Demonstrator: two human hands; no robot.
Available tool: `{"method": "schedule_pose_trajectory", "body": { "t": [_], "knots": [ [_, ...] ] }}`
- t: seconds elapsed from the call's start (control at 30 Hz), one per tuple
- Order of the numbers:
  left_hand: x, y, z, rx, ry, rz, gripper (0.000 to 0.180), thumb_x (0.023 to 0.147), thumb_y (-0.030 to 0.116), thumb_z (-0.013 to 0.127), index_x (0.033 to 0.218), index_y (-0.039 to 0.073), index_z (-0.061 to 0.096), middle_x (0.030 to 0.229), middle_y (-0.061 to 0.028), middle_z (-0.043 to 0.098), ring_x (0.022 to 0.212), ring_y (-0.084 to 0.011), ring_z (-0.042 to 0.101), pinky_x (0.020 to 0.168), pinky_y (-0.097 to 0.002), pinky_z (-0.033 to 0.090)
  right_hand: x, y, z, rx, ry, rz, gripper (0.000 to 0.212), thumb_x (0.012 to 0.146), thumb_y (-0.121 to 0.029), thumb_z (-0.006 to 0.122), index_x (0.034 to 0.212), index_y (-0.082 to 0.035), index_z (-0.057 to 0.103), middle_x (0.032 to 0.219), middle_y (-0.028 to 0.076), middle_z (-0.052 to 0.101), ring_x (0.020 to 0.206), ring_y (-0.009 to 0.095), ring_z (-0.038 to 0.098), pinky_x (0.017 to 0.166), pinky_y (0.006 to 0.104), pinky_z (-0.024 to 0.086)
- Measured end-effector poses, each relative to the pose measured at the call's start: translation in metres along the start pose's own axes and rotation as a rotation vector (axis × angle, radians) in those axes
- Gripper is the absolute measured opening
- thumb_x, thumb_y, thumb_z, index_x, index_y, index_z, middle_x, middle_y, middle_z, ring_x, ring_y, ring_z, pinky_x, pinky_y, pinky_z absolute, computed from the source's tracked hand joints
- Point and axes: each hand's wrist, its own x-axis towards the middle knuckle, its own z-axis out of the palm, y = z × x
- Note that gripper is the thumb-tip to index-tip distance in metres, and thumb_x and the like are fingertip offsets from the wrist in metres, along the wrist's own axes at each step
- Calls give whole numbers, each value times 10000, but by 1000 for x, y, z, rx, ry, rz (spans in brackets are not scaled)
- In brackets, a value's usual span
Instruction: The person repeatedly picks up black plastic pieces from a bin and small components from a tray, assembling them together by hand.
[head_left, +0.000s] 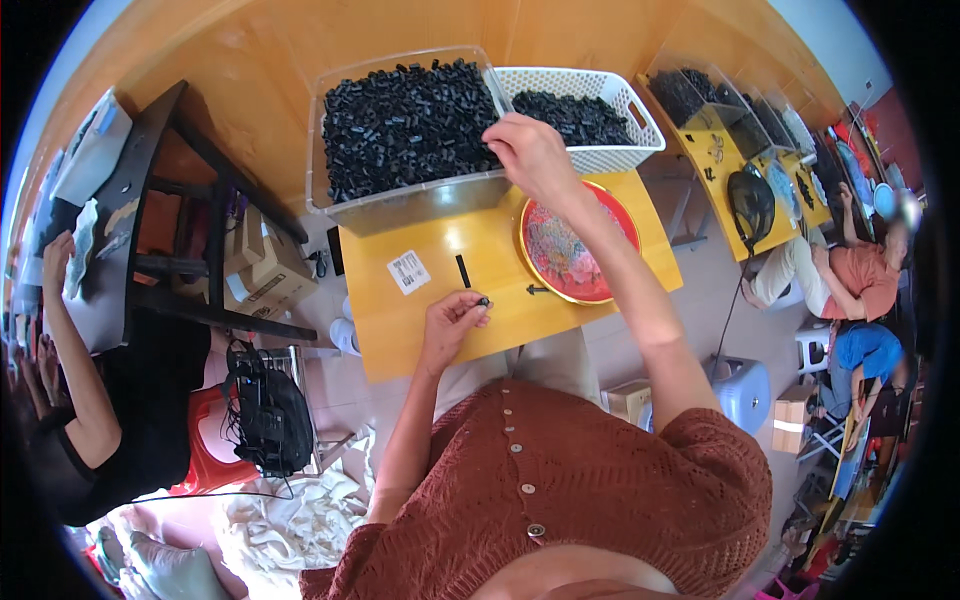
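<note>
My left hand (453, 324) is over the yellow table, thumb and fingers pinched on a small black plastic piece (484, 301). Just beyond it lies a narrow black strip (462, 271), and a small black arrow-shaped part (538, 289) lies to its right. My right hand (536, 160) is raised at the right side of a clear plastic bin (420, 196) heaped with small black plastic pieces (410, 125). Its fingers are closed together at the tips; whatever they hold, if anything, is too small to make out. Below my right forearm sits a red round tray (627, 232) with a flower pattern and gold rim.
A white perforated basket (610, 158) of black pieces adjoins the clear bin. A white printed label (408, 272) lies on the yellow table (390, 335). At left, a person in black works by a dark table (150, 200). People sit farther right near another yellow table (735, 170).
</note>
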Motion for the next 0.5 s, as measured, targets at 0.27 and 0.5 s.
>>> {"method": "schedule_pose_trajectory", "body": {
  "t": [0.27, 0.5],
  "knots": [
    [1, 0, -2, -37, -14, -2, 115, 841, 18, 560, 946, -21, 586, 852, -49, 627, 712, -87, 586, 662, -218, 493, 55, 46, 64, -294, -782, 111, 256, 659, -16, 593, 910, -21, 640, 911, 147, 637, 918, 298, 589, 789, 374, 471],
    [5, 0, -3, -66, -34, -26, 116, 841, 22, 561, 948, -16, 584, 855, -42, 620, 727, -93, 590, 656, -222, 494, 52, 58, 64, -161, -736, 180, 279, 663, -56, 606, 938, -69, 649, 928, 157, 637, 887, 295, 602, 769, 373, 482]
  ]
}}
